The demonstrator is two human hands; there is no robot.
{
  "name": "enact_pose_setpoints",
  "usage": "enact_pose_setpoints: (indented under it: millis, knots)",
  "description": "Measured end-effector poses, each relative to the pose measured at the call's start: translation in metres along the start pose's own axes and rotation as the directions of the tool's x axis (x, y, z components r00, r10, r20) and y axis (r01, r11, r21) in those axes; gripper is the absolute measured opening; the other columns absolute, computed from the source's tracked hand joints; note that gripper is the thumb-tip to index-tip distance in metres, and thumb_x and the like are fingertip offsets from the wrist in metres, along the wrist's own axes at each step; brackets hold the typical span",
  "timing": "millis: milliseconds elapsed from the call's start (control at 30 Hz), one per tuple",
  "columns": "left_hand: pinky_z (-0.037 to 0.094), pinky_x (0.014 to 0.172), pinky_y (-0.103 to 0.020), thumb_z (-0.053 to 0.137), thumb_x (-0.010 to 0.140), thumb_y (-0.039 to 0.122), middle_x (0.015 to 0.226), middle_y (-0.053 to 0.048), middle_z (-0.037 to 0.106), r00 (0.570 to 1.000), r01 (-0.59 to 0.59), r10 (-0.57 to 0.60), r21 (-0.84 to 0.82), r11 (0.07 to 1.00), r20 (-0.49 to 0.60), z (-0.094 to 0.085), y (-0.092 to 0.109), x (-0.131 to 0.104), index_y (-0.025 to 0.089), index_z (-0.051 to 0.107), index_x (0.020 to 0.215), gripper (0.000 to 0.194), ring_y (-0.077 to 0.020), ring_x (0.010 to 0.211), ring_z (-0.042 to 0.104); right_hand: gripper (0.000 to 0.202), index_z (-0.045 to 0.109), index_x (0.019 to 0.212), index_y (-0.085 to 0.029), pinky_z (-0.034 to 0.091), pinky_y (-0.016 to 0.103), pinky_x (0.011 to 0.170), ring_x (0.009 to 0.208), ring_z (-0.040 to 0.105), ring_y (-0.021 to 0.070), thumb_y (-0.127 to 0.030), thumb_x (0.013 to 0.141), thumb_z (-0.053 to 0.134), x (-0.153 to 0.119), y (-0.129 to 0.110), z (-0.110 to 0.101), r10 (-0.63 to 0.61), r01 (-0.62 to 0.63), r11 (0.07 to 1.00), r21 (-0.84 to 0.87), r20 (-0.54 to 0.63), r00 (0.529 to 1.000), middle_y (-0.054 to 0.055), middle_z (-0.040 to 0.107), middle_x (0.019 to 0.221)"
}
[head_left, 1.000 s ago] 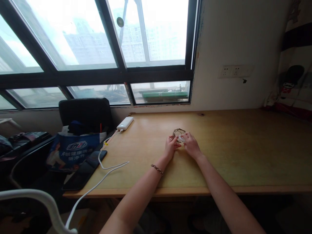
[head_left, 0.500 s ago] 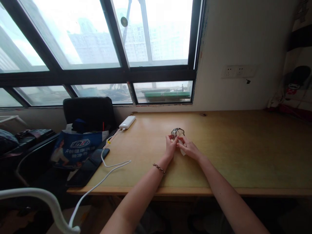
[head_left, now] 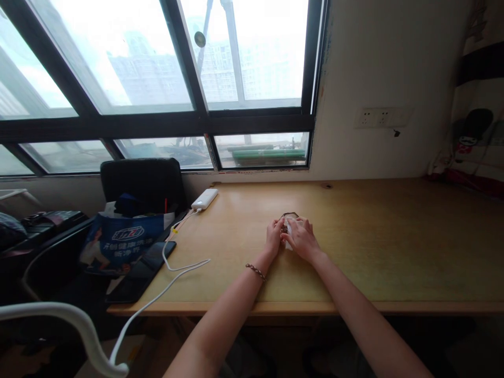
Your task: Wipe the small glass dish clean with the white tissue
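Observation:
Over the middle of the tabletop, my left hand (head_left: 273, 235) is closed on the left side of a small dark-rimmed openwork object (head_left: 290, 214). Its exact kind is hard to make out, since my fingers cover most of it. My right hand (head_left: 303, 239) presses a thin white tissue-like piece (head_left: 289, 224) against the object, fingers bent over it. A corner of the white piece hangs below the right fingers. Both hands nearly touch each other. A braided bracelet (head_left: 255, 271) circles my left wrist.
The wooden table (head_left: 386, 241) spreads to the right. At its left edge lie a white power bank (head_left: 205, 199), a white cable (head_left: 185, 273) and a dark tablet (head_left: 144, 273). A black chair (head_left: 142, 181) with a blue bag (head_left: 126, 239) stands left. A window (head_left: 252, 58) is behind.
My right hand has shifted slightly left and its fingers now lie over the object. The dark openwork, more exposed before, is now mostly covered by the fingers and the white piece.

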State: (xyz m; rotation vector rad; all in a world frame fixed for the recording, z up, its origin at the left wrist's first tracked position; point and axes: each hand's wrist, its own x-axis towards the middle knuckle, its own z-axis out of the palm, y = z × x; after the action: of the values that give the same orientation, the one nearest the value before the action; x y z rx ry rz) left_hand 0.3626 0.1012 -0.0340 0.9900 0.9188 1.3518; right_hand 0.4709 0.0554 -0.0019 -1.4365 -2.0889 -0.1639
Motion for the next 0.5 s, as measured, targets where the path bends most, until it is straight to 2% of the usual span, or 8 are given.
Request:
enact_pose_setpoints:
  millis: [100, 233, 300, 367, 433, 467, 500]
  knots:
    - [0.029, 0.037, -0.017, 0.054, 0.067, 0.043, 0.052, 0.005, 0.045, 0.998, -0.06, 0.06, -0.015, 0.998, 0.005, -0.001, 0.001, 0.0, 0.014, 0.047, 0.065, 0.03, -0.0044, 0.04, 0.04, 0.042, 0.043, 0.113, -0.015, 0.025, 0.038, 0.088, 0.103, 0.037, 0.0242, -0.041, 0.081, 0.037, 0.0, -0.001, -0.004, -0.083, 0.083, 0.994, 0.071, 0.009, 0.996, 0.011, 0.054, 0.105]
    - [0.028, 0.036, -0.017, 0.052, 0.069, 0.042, 0.052, 0.006, 0.044, 0.999, -0.036, 0.036, -0.031, 0.999, -0.01, 0.0, 0.002, 0.001, 0.014, 0.047, 0.068, 0.028, -0.0037, 0.036, 0.035, 0.027, 0.05, 0.103, -0.017, 0.02, 0.038, 0.095, 0.093, 0.048, 0.0185, -0.028, 0.083, 0.035, 0.001, 0.0, -0.002, -0.164, 0.157, 0.972, 0.175, 0.024, 0.986, 0.007, 0.059, 0.096]
    - [0.028, 0.036, -0.018, 0.051, 0.07, 0.042, 0.054, 0.004, 0.048, 0.999, -0.043, 0.043, -0.002, 0.999, -0.023, 0.001, 0.003, 0.001, 0.014, 0.048, 0.073, 0.029, -0.0038, 0.035, 0.035, 0.026, 0.053, 0.098, -0.017, 0.019, 0.039, 0.097, 0.087, 0.051, 0.0174, -0.026, 0.083, 0.034, 0.003, 0.003, 0.003, -0.141, 0.135, 0.965, 0.225, 0.009, 0.99, 0.007, 0.061, 0.09]
    - [0.033, 0.04, -0.019, 0.051, 0.071, 0.041, 0.065, 0.0, 0.054, 0.994, -0.108, 0.11, 0.057, 0.992, -0.023, 0.002, 0.004, -0.001, 0.013, 0.048, 0.081, 0.029, -0.0055, 0.042, 0.043, 0.025, 0.056, 0.094, -0.016, 0.022, 0.04, 0.096, 0.086, 0.053, 0.0185, -0.027, 0.082, 0.037, 0.004, 0.005, 0.008, -0.046, 0.048, 0.946, 0.319, -0.016, 0.999, 0.009, 0.061, 0.087]
    - [0.04, 0.049, -0.02, 0.053, 0.071, 0.038, 0.079, -0.005, 0.058, 0.972, -0.227, 0.232, 0.153, 0.962, -0.019, 0.003, 0.006, -0.004, 0.014, 0.048, 0.09, 0.031, -0.0091, 0.057, 0.052, 0.023, 0.057, 0.092, -0.017, 0.029, 0.04, 0.092, 0.087, 0.054, 0.02, -0.03, 0.079, 0.043, 0.005, 0.006, 0.012, 0.083, -0.069, 0.857, 0.511, -0.005, 0.997, 0.009, 0.061, 0.09]
    - [0.041, 0.054, -0.021, 0.054, 0.071, 0.036, 0.084, -0.006, 0.058, 0.954, -0.291, 0.3, 0.221, 0.931, -0.012, 0.003, 0.008, -0.007, 0.014, 0.048, 0.094, 0.033, -0.0109, 0.064, 0.054, 0.024, 0.056, 0.094, -0.017, 0.033, 0.039, 0.089, 0.089, 0.054, 0.0205, -0.032, 0.077, 0.047, 0.005, 0.007, 0.012, 0.136, -0.121, 0.759, 0.64, 0.027, 0.99, 0.009, 0.061, 0.093]
    - [0.042, 0.058, -0.022, 0.055, 0.071, 0.035, 0.086, -0.006, 0.058, 0.932, -0.347, 0.363, 0.3, 0.889, 0.002, 0.004, 0.01, -0.009, 0.015, 0.048, 0.099, 0.035, -0.0122, 0.068, 0.055, 0.027, 0.055, 0.096, -0.018, 0.036, 0.037, 0.086, 0.09, 0.054, 0.0206, -0.033, 0.075, 0.049, 0.006, 0.007, 0.012, 0.169, -0.161, 0.618, 0.77, 0.07, 0.983, 0.008, 0.06, 0.096]
